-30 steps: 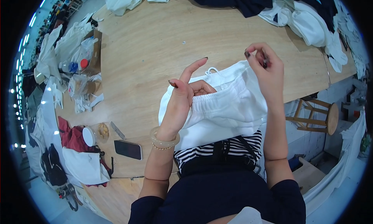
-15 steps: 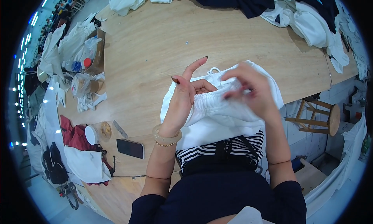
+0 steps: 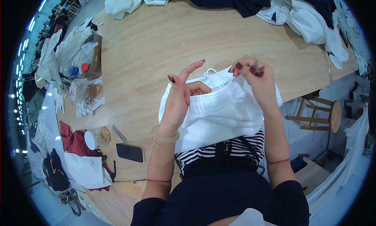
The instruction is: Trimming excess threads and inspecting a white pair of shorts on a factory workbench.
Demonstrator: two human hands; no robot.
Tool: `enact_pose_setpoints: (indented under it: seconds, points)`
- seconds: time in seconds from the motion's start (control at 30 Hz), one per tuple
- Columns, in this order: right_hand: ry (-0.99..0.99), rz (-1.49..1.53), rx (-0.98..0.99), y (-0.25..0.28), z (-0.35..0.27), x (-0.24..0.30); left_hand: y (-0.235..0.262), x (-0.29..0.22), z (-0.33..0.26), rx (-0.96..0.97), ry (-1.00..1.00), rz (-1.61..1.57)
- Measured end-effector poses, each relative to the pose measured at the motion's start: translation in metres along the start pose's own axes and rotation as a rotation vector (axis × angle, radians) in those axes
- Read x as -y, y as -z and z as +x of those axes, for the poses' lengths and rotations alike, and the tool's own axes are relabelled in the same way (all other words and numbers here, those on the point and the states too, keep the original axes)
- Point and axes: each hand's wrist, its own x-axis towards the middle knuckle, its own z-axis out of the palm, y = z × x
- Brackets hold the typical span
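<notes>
Left hand (image 3: 181,96) pinches the elastic waistband of the white shorts (image 3: 219,112) between thumb and curled fingers, while its index finger and another finger stick up straight; a beaded bracelet sits on that wrist. This hand has hardly moved since the frames before, keeping the same grip and the same raised fingers. To its left, on the wooden table (image 3: 156,42), lie a dark phone (image 3: 130,152), a small clear jar with a white lid (image 3: 98,136), a red cloth (image 3: 74,141) and a cardboard box (image 3: 92,57) with bottles and plastic bags around it. The white shorts lie at the near edge of the table, just in front of the person's striped top, with the waistband bunched up toward the hands and a white drawstring loop showing at the top of it. Right hand (image 3: 254,79) is at the upper right corner of the waistband, fingertips drawn narrowly together on something small and thin; whether it is thread or a tool I cannot tell. Half a second ago this hand was lower, over the middle of the shorts and blurred; a second ago it was held higher and further right. Beyond the table edge on the right stands a wooden stool (image 3: 321,116), and white and dark garments (image 3: 313,22) are heaped along the far side of the table.
</notes>
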Motion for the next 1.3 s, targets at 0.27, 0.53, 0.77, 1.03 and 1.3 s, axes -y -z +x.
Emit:
enact_pose_setpoints:
  seconds: [0.27, 0.53, 0.77, 1.03, 1.3]
  points:
    - [-0.203, -0.590, 0.838, 0.047, 0.037, 0.005, 0.033, 0.002, 0.008, 0.304, -0.041, 0.595]
    - [-0.507, -0.722, 0.752, 0.078, 0.096, 0.118, 0.093, -0.115, 0.019, 0.364, 0.235, 1.041]
    - [0.017, -0.731, 0.284, 0.126, 0.097, 0.140, 0.084, -0.168, 0.023, -0.023, -0.081, 1.205]
    - [0.269, -0.955, 0.259, 0.077, -0.012, -0.022, 0.076, 0.026, -0.038, -0.040, -0.272, 1.944]
    - [-0.151, 0.214, 0.174, -0.014, 0.004, -0.049, 0.012, 0.072, 0.016, -0.340, -0.275, 0.804]
